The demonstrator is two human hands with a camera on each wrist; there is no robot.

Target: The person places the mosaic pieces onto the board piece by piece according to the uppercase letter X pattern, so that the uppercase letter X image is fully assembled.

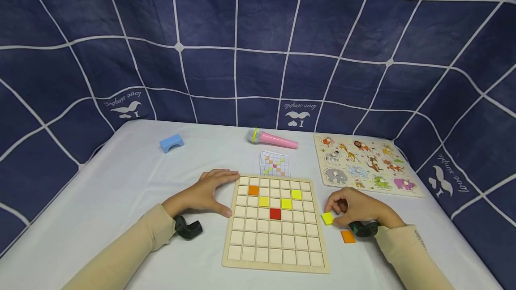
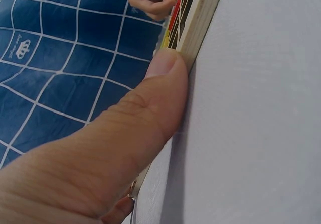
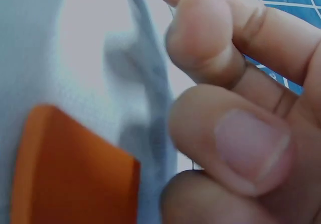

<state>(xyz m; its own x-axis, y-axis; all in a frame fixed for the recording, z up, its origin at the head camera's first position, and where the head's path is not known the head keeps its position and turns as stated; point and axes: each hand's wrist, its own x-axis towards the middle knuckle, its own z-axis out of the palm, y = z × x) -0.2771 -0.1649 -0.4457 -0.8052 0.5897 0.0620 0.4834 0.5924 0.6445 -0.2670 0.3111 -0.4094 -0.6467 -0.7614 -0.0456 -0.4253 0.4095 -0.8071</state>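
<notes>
A wooden grid board (image 1: 276, 268) lies flat, with one orange tile (image 1: 253, 190), one red tile (image 1: 275, 214) and several yellow tiles (image 1: 286, 203) in its cells. My left hand (image 1: 201, 194) rests at the board's left side, its fingers spread; the thumb (image 2: 168, 91) touches the edge. Right of the board, my right hand (image 1: 356, 207) pinches a loose yellow tile (image 1: 327, 218) between thumb and fingertip. That tile is hidden in the right wrist view. A loose orange tile (image 1: 348, 236) lies on the cloth beneath this hand.
A printed pattern card (image 1: 275, 164) lies just behind the board, and a pink toy microphone (image 1: 278, 139) beyond it. At the back right is an animal puzzle board (image 1: 364, 164). A blue arch block (image 1: 171, 143) sits at the back left. Dark checked fabric (image 1: 258, 75) surrounds the table.
</notes>
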